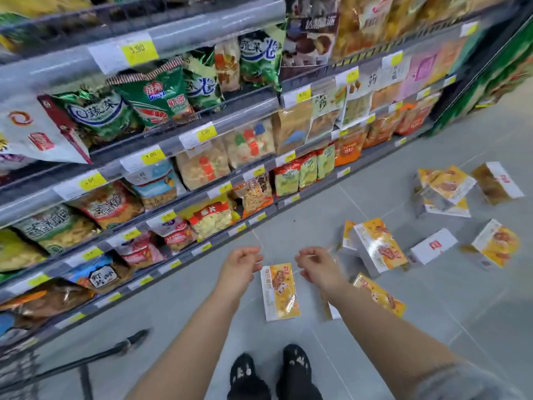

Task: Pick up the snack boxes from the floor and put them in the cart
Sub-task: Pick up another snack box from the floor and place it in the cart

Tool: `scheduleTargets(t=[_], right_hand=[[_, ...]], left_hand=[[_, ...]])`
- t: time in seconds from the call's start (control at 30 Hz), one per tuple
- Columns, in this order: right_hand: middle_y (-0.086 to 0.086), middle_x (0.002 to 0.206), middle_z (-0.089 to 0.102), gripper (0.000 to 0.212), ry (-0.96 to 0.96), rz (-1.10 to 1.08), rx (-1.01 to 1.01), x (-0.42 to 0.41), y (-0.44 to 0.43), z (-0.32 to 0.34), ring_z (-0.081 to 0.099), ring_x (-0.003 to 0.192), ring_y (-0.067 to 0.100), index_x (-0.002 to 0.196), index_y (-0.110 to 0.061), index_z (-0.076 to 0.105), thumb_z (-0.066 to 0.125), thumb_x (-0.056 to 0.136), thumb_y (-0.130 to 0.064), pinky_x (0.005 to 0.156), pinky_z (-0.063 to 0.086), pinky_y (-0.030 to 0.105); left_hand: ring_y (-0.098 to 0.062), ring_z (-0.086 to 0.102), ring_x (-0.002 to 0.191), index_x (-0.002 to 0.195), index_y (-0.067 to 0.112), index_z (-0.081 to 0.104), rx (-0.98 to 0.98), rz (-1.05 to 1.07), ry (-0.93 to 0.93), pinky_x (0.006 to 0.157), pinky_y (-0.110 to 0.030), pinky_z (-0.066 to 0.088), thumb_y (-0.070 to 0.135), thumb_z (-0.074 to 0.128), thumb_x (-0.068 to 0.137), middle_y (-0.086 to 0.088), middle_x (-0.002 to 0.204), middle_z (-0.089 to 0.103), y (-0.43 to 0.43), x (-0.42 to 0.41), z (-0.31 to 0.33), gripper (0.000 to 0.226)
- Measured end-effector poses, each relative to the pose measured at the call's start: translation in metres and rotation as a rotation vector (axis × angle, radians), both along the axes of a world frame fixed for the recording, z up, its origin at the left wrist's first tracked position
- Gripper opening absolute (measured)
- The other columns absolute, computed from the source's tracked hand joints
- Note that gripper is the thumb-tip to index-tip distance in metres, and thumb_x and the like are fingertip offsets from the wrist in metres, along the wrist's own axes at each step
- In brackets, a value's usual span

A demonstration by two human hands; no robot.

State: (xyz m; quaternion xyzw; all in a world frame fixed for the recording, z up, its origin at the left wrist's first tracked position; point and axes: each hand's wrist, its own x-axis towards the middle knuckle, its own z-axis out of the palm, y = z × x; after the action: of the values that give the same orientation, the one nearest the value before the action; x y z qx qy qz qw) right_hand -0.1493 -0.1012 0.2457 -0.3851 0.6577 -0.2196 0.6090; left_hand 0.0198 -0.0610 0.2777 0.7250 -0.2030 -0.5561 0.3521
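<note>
Snack boxes (377,246) lay scattered on the grey tiled floor (432,327) of a shop aisle, none of them in the cart (23,368). The left hand (240,265) and the right hand (317,265) reached forward and down side by side with a gap between them, each with fingers loosely curled and gripping nothing. Just beneath that gap lay the nearest box (280,293), flat with its yellow face up and its top end between the two hands; whether a fingertip touched it could not be told. A second box (380,295) lay tilted on the floor beside the right forearm, partly hidden by it. Beyond the right hand a small heap (347,235) of boxes leaned together, and to its right lay a white-faced box (434,245) and another yellow box (496,243), apart from each other. Farther along the floor sat a stack of boxes (445,189) with one more box (497,183) just beside it. The shelving (144,157), packed with snack bags (155,93) behind yellow price tags (140,50), ran along the left edge of the floor. The cart stood at the lower left, close against the shelving, only its dark wire basket and handle (135,339) showing. Two black shoes (251,373) stood on the floor behind the nearest box.
</note>
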Motion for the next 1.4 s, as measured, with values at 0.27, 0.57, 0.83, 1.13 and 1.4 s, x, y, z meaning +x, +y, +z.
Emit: scheduleTargets(t=[0.27, 0.57, 0.83, 1.13, 1.4], right_hand=[[0.0, 0.081, 0.062, 0.019, 0.104, 0.107, 0.038, -0.016, -0.025, -0.162, 0.06, 0.071, 0.016, 0.092, -0.027, 0.053, 0.069, 0.084, -0.023, 0.076, 0.051, 0.037], [0.006, 0.102, 0.06, 0.044, 0.198, 0.079, 0.15, -0.019, -0.037, -0.399, 0.054, 0.074, 0.019, 0.13, -0.005, 0.043, 0.061, 0.091, -0.017, 0.057, 0.043, 0.025], [0.011, 0.151, 0.035, 0.086, 0.235, 0.146, 0.401, -0.038, -0.046, -0.535, 0.038, 0.134, 0.033, 0.149, -0.015, 0.023, 0.061, 0.083, -0.056, 0.102, 0.038, 0.048], [0.003, 0.131, 0.058, 0.046, 0.152, 0.213, 0.568, -0.046, -0.022, -0.567, 0.052, 0.117, 0.023, 0.108, -0.022, 0.055, 0.048, 0.087, -0.063, 0.11, 0.034, 0.044], [0.004, 0.123, 0.056, 0.074, 0.209, 0.24, 0.199, -0.025, -0.048, -0.528, 0.061, 0.104, 0.02, 0.126, -0.018, 0.053, 0.068, 0.069, -0.064, 0.091, 0.051, 0.037]], left_hand=[[-0.007, 0.051, 0.07, 0.087, 0.017, 0.054, 0.215, 0.104, 0.16, 0.066, -0.024, 0.039, 0.011, 0.043, 0.099, 0.004, 0.079, 0.054, -0.014, -0.031, -0.161, 0.017], [-0.03, 0.047, 0.125, 0.146, 0.01, 0.03, 0.383, 0.082, 0.054, 0.096, -0.033, 0.037, 0.017, 0.051, 0.095, -0.012, 0.141, 0.044, -0.02, -0.046, -0.436, 0.056], [-0.031, 0.052, 0.122, 0.141, 0.004, 0.034, 0.463, 0.09, 0.015, 0.089, -0.037, 0.042, 0.035, 0.052, 0.094, -0.015, 0.139, 0.05, -0.041, -0.035, -0.577, 0.06], [-0.032, 0.057, 0.107, 0.139, 0.008, 0.036, 0.457, 0.107, 0.044, 0.091, -0.039, 0.046, 0.045, 0.061, 0.082, -0.013, 0.128, 0.055, -0.02, -0.053, -0.609, 0.072], [-0.034, 0.072, 0.095, 0.118, 0.016, 0.066, 0.339, 0.137, 0.435, 0.091, -0.053, 0.054, 0.054, 0.089, 0.047, -0.013, 0.105, 0.074, -0.03, -0.037, -0.583, 0.084]])
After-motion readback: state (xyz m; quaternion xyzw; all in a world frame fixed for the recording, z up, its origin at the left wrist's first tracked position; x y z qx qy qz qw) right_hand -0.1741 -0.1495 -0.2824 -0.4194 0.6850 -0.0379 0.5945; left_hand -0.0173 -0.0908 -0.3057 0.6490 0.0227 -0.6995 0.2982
